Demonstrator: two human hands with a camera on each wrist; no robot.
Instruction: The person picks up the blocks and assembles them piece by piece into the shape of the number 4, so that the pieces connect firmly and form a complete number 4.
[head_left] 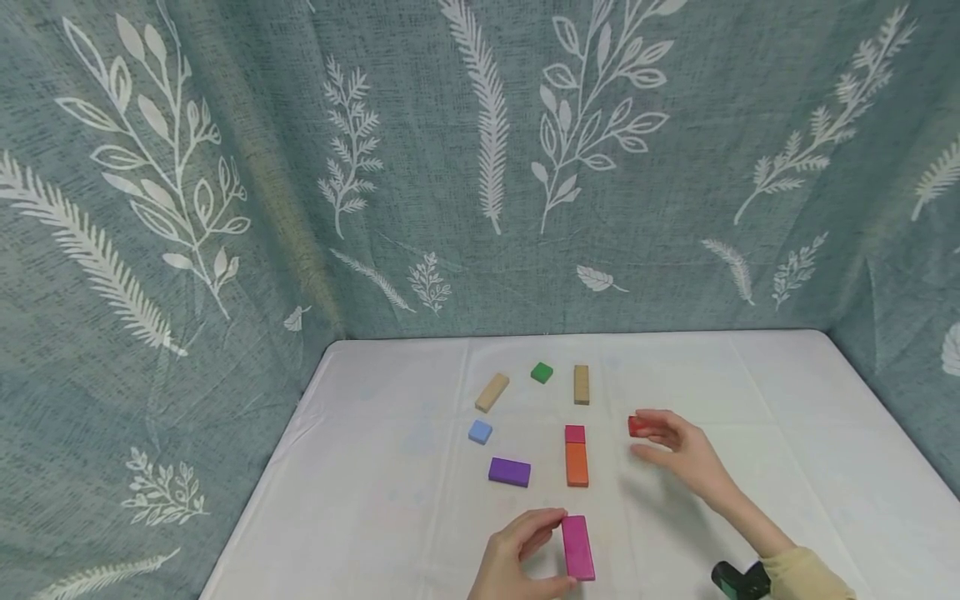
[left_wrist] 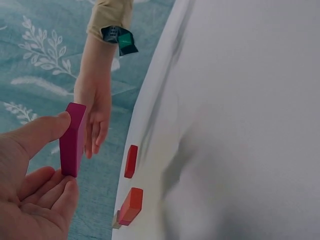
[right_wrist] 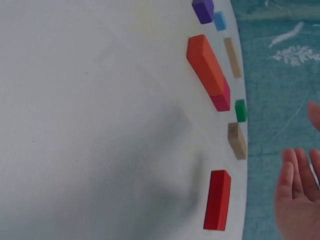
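Observation:
My left hand [head_left: 517,557] pinches a magenta rectangular block [head_left: 578,547] between thumb and fingers. The left wrist view shows that block [left_wrist: 73,140] raised off the table, spanned from end to end. My right hand [head_left: 684,454] hovers over the table's right half, its fingers loosely bent and holding nothing. In the head view it overlaps a red block [head_left: 636,427], but the right wrist view shows the red block [right_wrist: 217,200] lying apart from the fingers [right_wrist: 295,175]. An orange block [head_left: 577,465] lies end to end with a small crimson block [head_left: 574,433] between the hands.
A purple block [head_left: 509,472] and a light blue cube [head_left: 480,431] lie left of the orange block. Farther back are two tan blocks [head_left: 492,392] and a green cube [head_left: 542,372]. Patterned cloth [head_left: 450,167] hangs behind the white table [head_left: 390,492].

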